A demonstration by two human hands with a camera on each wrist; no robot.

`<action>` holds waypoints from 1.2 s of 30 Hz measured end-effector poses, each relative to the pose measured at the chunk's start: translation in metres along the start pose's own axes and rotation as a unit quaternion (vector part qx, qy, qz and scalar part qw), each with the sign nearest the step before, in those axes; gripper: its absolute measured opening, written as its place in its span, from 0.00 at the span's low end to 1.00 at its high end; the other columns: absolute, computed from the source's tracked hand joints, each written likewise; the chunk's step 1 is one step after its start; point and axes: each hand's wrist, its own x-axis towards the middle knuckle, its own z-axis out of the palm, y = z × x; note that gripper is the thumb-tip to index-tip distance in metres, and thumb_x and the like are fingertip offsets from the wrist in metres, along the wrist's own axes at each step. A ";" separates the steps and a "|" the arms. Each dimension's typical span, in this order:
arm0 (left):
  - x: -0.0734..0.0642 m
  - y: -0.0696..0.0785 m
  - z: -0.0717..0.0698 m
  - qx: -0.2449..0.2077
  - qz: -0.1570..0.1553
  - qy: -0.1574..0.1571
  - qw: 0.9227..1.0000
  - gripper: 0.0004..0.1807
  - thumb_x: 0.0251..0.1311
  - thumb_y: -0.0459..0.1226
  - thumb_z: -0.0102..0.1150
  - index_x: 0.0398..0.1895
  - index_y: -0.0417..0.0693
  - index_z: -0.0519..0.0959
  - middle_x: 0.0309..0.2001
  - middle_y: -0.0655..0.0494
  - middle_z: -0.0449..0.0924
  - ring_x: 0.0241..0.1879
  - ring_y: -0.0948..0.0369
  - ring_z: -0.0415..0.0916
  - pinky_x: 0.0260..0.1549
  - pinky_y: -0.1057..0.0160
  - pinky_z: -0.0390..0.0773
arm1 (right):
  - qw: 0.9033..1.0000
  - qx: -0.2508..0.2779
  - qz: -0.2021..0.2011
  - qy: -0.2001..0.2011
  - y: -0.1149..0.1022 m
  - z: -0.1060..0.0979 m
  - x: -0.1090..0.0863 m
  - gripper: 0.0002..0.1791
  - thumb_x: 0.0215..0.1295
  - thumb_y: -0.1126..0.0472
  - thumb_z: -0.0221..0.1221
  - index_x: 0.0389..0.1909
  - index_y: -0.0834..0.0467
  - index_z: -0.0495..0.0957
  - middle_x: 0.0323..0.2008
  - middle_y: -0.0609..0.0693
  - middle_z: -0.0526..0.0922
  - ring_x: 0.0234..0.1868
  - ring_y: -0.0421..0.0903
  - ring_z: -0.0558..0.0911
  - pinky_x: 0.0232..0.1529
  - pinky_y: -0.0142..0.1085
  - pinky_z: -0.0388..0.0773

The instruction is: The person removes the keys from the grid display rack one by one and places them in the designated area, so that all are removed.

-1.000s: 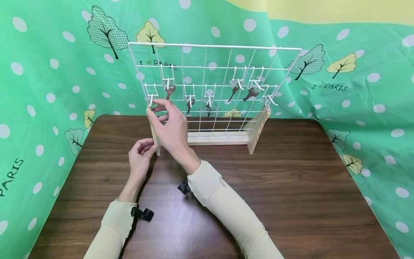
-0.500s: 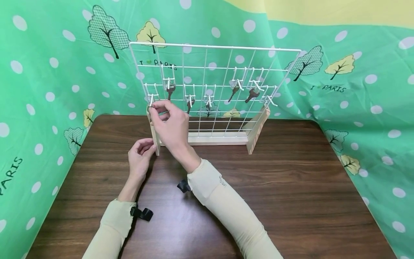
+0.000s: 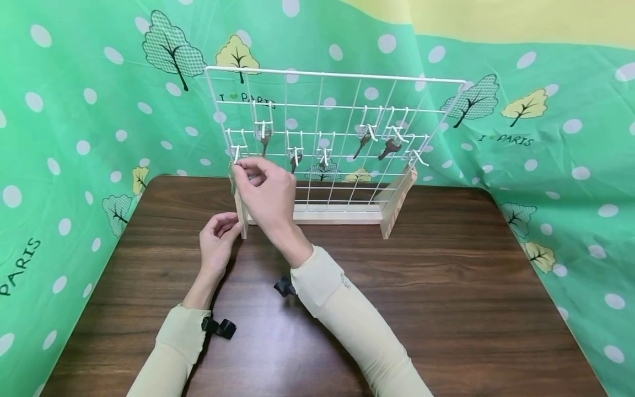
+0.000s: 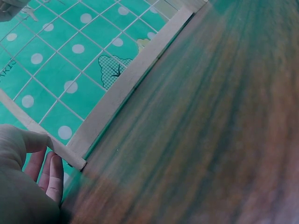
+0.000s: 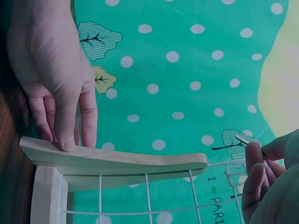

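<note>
A white wire grid rack [image 3: 337, 71] stands on light wooden supports and carries several white hooks, most with a dark key such as this key [image 3: 390, 148]. My left hand [image 3: 216, 242] grips the lower part of the left wooden side support [image 4: 35, 123], its thumb on the front edge and the fingers behind. At the leftmost hook [image 3: 238, 150], my right hand [image 3: 270, 193] pinches a small metal key [image 5: 241, 139] between thumb and index finger. The fingers cover much of this key; whether it touches the hook I cannot tell.
The rack stands towards the back of a dark wooden table [image 3: 446, 286]. Behind and beside it hangs a green dotted cloth [image 3: 570, 182]. The rightmost hook [image 3: 416, 156] shows no key. The right wooden support [image 3: 399, 201] stands on the table.
My right hand has drawn slightly down and back from the leftmost hook, still pinching. My left hand keeps its grip on the wooden support. The head view has shifted a little.
</note>
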 end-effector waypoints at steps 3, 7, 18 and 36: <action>0.000 0.000 0.000 -0.001 -0.001 -0.001 1.000 0.16 0.66 0.15 0.66 0.55 0.17 0.78 0.39 0.66 0.88 0.43 0.69 0.86 0.47 0.75 0.84 | 1.000 0.002 0.006 -0.001 -0.002 -0.002 -0.001 0.05 0.72 0.63 0.72 0.40 0.60 0.94 0.31 0.50 0.92 0.27 0.38 0.86 0.33 0.26 0.82; -0.001 0.001 0.001 -0.004 -0.006 0.000 1.000 0.16 0.66 0.15 0.66 0.55 0.17 0.78 0.39 0.66 0.88 0.43 0.69 0.86 0.47 0.75 0.85 | 1.000 0.011 0.004 -0.001 -0.004 -0.005 -0.002 0.05 0.72 0.63 0.72 0.40 0.60 0.94 0.31 0.50 0.92 0.27 0.38 0.86 0.34 0.27 0.83; 0.000 0.000 0.001 0.004 -0.007 -0.003 1.000 0.15 0.67 0.15 0.66 0.55 0.18 0.79 0.40 0.66 0.87 0.44 0.69 0.86 0.47 0.75 0.84 | 0.998 0.047 -0.045 -0.014 0.001 -0.016 -0.008 0.03 0.70 0.67 0.72 0.40 0.62 0.94 0.33 0.53 0.92 0.27 0.39 0.84 0.31 0.27 0.81; 0.001 0.000 0.000 -0.001 -0.010 -0.006 1.000 0.16 0.67 0.16 0.65 0.56 0.16 0.77 0.40 0.66 0.87 0.44 0.69 0.86 0.49 0.74 0.84 | 0.994 0.064 0.058 -0.062 0.025 -0.030 -0.040 0.04 0.69 0.66 0.74 0.41 0.61 0.94 0.35 0.54 0.94 0.29 0.32 0.81 0.30 0.27 0.76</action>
